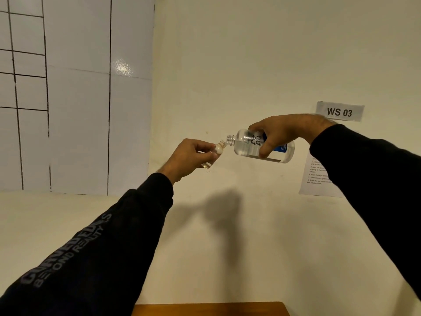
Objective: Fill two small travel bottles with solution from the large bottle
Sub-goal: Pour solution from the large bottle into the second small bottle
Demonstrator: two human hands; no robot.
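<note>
Hands raised in mid-air, well above the cream surface, in front of a cream wall [227,65]. Left hand [189,159] pinches small travel bottle [213,157] betw. thumb and curled fingers; bottle tilted, neck pointing up and to the right, cap off, threads visible. A little clear liquid sits at its lower end. Right hand [284,131] grips large bottle [255,145] from above, fingers wrapped round the body, thumb on the near side. Large bottle lies approx. horizontal, uncapped neck pointing left, its mouth touching or just beside the small bottle's mouth; cannot tell which. Clear solution fills the lower part of the large bottle; blue label partly covered by the hand. Both arms in black sleeves; left sleeve [91,242] carries grey lettering. Far right on wall: sign "WS 03" [339,111], printed instruction sheet [316,179] below it, partly hidden by right arm. Left: white panel w/ black grid lines [75,99]. Near edge, bottom centre: brown wooden surface [209,309].
</note>
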